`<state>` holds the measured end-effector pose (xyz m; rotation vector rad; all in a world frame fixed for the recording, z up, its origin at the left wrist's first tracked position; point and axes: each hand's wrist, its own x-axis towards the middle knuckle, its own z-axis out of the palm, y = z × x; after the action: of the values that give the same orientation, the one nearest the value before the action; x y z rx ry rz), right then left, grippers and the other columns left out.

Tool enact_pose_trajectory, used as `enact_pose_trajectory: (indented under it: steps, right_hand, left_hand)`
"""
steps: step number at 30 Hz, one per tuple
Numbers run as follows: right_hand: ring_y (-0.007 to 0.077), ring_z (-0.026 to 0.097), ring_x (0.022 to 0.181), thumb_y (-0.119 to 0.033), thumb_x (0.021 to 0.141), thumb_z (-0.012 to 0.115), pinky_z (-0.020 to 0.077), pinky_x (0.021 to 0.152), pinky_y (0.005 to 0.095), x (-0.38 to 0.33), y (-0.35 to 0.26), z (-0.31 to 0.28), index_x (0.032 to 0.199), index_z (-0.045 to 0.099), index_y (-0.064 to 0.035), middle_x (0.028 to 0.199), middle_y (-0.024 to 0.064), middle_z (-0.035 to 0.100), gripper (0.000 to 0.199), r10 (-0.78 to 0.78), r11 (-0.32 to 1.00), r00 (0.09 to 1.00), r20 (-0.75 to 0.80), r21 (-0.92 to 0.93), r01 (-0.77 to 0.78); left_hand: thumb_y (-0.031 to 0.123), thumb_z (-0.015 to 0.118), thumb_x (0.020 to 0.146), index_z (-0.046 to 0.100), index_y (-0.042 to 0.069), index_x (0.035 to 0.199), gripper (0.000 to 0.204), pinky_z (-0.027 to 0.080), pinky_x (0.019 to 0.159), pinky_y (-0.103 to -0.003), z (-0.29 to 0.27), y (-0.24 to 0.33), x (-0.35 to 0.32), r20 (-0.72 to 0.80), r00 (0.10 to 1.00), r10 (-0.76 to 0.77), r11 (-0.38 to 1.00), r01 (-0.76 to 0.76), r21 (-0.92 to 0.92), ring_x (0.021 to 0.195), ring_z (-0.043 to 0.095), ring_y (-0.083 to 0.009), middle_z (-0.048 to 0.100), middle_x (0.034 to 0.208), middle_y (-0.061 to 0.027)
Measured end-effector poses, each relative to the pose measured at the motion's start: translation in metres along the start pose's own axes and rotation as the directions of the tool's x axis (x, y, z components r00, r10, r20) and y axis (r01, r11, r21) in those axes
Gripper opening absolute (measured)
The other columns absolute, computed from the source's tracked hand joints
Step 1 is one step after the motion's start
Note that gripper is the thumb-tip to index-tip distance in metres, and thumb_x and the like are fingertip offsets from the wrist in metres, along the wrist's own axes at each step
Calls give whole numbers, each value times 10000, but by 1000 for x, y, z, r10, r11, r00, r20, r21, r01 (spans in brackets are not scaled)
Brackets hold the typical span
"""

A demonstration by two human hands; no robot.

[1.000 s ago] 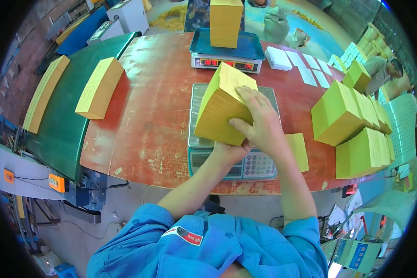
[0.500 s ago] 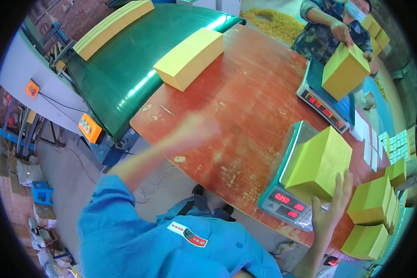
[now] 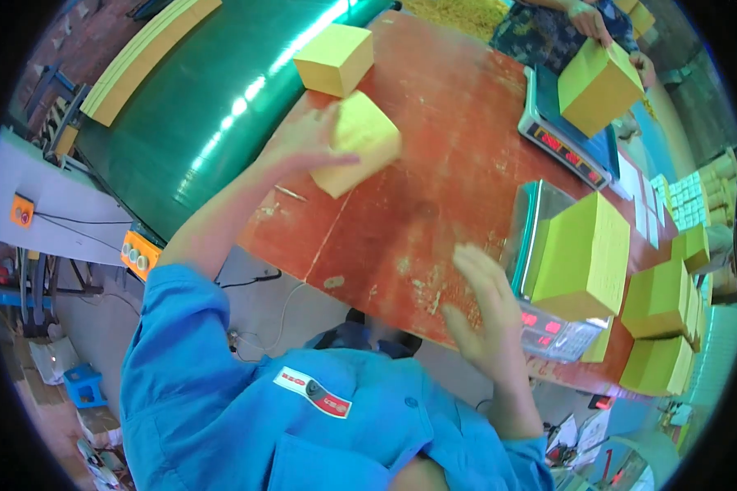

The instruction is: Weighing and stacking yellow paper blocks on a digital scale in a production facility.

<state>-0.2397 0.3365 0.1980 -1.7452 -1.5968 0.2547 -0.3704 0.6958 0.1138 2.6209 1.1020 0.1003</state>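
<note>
A worn red table (image 3: 442,114) with pale scuffs fills the middle. At its far right stands a pale scale with a blue tray (image 3: 565,153); nearer, a teal-sided scale with a metal pan (image 3: 577,337). White paper sheets (image 3: 643,202) lie right of the far scale, and rectangular yellow stacks (image 3: 657,301) stand along the right edge. On the left, a smooth green belt (image 3: 180,123) adjoins the table, carrying a long yellow block (image 3: 149,64). A shorter yellow block (image 3: 333,61) sits where belt and table meet.

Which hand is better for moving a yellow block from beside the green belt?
The left hand, probably: it grips a yellow block there. The right hand is open, beside the near scale.
</note>
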Motion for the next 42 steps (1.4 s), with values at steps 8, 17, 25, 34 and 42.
enact_pose_trajectory:
  steps: [8,17,25,34,42]
  right_hand:
    - [347,598,1111,-202,846,657,466,941,381,41,70,32,1305,501,-10,1199,216,611,521,321,947,910,263,-64,-315]
    - [374,606,1037,-382,859,630,488,867,442,-52,66,42,1264,524,-38,1131,217,613,543,271,948,940,208,113,-298]
    - [392,588,1053,-404,858,647,485,877,448,-96,65,36,1307,488,-14,1168,230,579,616,287,953,951,111,63,-295]
    - [249,620,975,-264,902,619,518,822,355,-137,71,-102,1359,429,13,1130,187,604,567,222,873,975,-3,445,-197]
    - [148,627,785,-407,937,564,534,670,288,-76,120,-220,1225,572,-16,969,76,639,487,380,557,925,-28,805,-204]
  left_hand:
    - [401,830,607,328,45,1453,1047,251,1124,-501,23,91,-114,-54,722,690,718,-692,-81,1354,345,-370,370,1459,-216]
    - [553,548,914,248,124,1496,783,385,1000,-393,113,135,-298,474,870,-135,-408,387,-827,1207,476,-211,412,1445,-127]
    - [353,604,876,185,101,1485,781,378,1070,-415,126,185,-317,266,942,-207,-201,225,-953,1334,401,-276,364,1462,-136]
    - [358,488,940,470,-21,1313,532,503,920,-400,34,247,-307,-76,978,-193,-33,-84,-996,1083,606,-256,579,1238,-153]
    - [386,581,914,502,56,1326,534,490,943,-373,-43,358,-104,9,966,260,38,-1,-999,1188,563,-225,546,1323,-128]
